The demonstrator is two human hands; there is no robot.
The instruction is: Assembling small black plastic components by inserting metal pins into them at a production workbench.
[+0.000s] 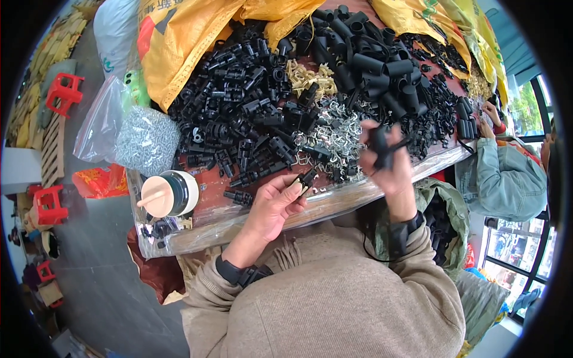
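My left hand (270, 207) is at the table's near edge, thumb and fingers pinching a small black plastic part (308, 177) with a brass-coloured piece on it. To its right, my right hand (399, 180) is raised over the parts and smeared by motion. Its fingers are curled round a black plastic tube (380, 147). Between and beyond the hands spreads a heap of shiny bent metal clips (335, 126). Black ribbed plastic fittings (230, 98) are piled to the left, and larger black tubes (373, 64) lie at the back right.
A lidded jar (182, 194) and a bag of small screws (147, 141) are at the table's left. Brass pieces (311, 79) lie between the black piles. Yellow sacks (185, 45) border the back. Another person in a light-blue jacket (507, 179) works at the right.
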